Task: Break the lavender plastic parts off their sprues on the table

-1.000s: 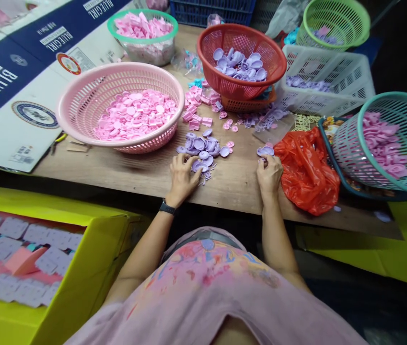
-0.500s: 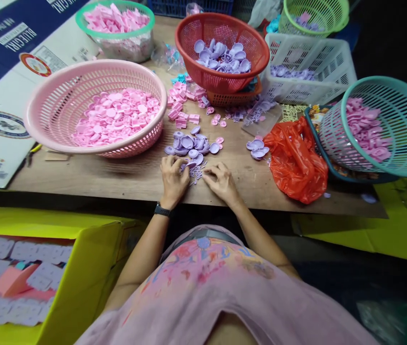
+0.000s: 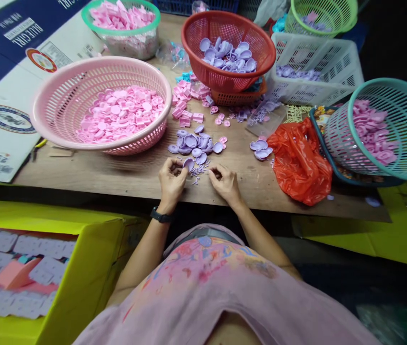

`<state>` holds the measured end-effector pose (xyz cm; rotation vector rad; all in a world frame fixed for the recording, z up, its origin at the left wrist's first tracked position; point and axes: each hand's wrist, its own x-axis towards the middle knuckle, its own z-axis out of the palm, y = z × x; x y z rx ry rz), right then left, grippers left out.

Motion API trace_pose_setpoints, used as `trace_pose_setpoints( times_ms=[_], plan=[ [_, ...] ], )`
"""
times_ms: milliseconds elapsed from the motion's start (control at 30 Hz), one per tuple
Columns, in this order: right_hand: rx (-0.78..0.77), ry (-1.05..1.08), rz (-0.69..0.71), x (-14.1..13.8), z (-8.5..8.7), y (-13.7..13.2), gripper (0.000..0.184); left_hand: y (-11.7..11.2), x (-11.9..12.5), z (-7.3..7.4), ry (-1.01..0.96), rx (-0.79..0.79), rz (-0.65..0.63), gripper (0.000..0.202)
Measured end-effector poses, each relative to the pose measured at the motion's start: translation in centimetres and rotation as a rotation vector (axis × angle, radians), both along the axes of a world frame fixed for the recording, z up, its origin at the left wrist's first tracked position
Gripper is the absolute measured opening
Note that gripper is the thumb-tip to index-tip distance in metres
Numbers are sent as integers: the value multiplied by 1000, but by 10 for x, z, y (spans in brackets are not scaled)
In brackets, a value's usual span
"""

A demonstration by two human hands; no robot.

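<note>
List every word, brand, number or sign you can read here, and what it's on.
"BLUE GIRL": white-and-blue cardboard.
"GIRL" and "BL", apparently the same name cut off at the picture's edges: same cardboard.
Round emblems and other small print there: too small or blurred.
Shirt print: no readable word.

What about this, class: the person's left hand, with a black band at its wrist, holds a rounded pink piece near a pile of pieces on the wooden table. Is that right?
No, the colour is wrong: the head view shows a rounded purple piece in the left hand. The black band and the pile of pieces on the wooden table are as stated.
</note>
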<state>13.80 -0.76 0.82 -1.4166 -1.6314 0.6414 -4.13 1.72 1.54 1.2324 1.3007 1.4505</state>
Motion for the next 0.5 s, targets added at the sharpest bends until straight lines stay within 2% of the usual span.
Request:
trace_pose_setpoints(
  times_ms=[133, 233, 367, 500],
  plan=[
    [-162, 396, -66, -5, 7, -5, 22, -5, 6, 5, -67, -15, -86, 31],
    [-211, 570, -45, -13, 12, -7, 26, -10, 13, 8, -59, -24, -99, 27],
    [-178, 554, -76, -22, 19, -13, 24, -14, 20, 9, -46, -2, -35, 23],
    [-59, 383, -133, -25, 26, -19, 19, -17, 23, 10, -57, -23, -49, 22]
  ],
)
